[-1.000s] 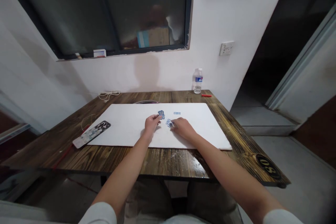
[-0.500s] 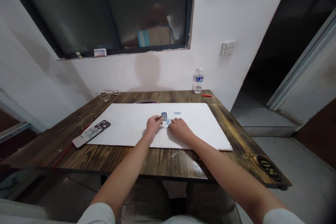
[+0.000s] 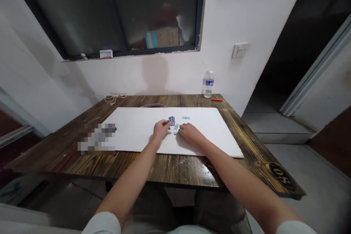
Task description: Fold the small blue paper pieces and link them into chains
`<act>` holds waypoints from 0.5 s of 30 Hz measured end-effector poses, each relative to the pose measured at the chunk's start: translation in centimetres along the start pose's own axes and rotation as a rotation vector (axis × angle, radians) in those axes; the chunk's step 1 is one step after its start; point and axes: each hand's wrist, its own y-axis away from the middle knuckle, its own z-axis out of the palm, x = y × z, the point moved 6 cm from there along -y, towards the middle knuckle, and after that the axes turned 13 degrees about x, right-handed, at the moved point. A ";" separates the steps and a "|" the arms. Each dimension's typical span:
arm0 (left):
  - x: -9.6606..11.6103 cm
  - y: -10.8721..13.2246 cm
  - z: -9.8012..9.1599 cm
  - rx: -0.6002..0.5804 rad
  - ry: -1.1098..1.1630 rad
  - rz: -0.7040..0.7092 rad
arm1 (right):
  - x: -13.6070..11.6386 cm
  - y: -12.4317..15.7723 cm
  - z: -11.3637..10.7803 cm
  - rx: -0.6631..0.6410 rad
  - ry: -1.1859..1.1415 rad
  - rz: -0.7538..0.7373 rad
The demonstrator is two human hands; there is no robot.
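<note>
My left hand is closed on a small blue-edged piece made of narrow grey bars, pinched between thumb and fingers above a white board. My right hand rests on the board with its fingers bent, its fingertips close to a flat blue strip; whether they touch it or hold anything is hidden. Between the two hands lies a small blue-outlined piece. Farther back on the board is another blue-outlined piece, apart from both hands.
The board lies on a dark wooden table. Behind it stand a water bottle and a red pen-like stick. A white cable lies back left. A pixelated patch covers something at the board's left edge.
My right hand has shifted slightly right, so more of the blue strip beside its fingertips shows. The left hand keeps its hold in nearly the same place.
</note>
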 end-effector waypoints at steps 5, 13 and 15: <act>-0.1 -0.2 -0.1 0.015 0.004 -0.005 | 0.3 0.2 0.1 0.035 -0.048 0.097; -0.2 0.2 0.0 -0.022 -0.030 -0.034 | 3.3 1.2 -0.9 0.275 -0.206 0.598; 0.0 0.6 0.4 -0.064 -0.055 -0.026 | 3.4 1.4 -1.2 0.306 -0.245 0.634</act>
